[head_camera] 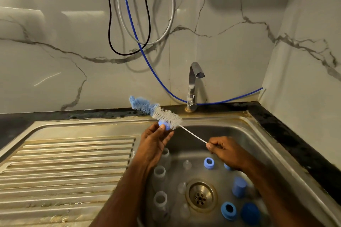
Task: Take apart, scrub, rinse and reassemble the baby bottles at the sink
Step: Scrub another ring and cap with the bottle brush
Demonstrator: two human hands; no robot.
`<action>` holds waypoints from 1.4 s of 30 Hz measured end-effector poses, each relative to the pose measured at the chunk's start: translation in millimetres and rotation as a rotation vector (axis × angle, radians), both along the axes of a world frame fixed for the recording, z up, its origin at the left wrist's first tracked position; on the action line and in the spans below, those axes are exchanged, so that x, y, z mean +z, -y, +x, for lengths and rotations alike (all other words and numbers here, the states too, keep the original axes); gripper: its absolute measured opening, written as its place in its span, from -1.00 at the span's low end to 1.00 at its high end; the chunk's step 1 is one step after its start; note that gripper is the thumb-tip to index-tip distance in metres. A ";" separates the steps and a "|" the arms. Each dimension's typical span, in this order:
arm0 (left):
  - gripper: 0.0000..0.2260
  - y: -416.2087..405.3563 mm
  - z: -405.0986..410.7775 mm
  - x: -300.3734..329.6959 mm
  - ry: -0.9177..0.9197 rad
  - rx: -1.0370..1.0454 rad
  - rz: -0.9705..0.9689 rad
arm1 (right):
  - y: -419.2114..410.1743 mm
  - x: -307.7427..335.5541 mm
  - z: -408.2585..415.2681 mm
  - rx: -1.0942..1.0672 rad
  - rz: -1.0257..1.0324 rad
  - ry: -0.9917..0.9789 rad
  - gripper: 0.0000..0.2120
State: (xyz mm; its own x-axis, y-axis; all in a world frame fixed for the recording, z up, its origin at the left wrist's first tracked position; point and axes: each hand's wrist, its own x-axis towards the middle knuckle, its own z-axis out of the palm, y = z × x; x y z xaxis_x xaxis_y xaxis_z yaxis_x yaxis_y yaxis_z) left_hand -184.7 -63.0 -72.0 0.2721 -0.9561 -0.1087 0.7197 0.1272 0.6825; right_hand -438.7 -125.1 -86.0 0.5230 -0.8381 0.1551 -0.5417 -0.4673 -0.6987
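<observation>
Over sink (258, 134), brush (166, 115) scrubs left hand's (153, 145) cap (164, 127).

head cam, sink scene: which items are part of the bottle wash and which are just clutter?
Job:
bottle brush, right hand pinching its wire handle
small blue part held in left hand
clear bottles
clear teats
blue rings
blue caps
tap
sink

Lying about:
blue hose
black cable
grey cable

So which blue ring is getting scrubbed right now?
The blue ring pinched in the left hand, against the bottle brush above the sink. The others lie in the basin.
</observation>
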 end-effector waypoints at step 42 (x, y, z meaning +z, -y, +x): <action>-0.53 1.4 2.0 -1.4 0.039 0.114 0.019 | -2.4 2.1 3.5 -0.024 -0.192 -0.121 -0.72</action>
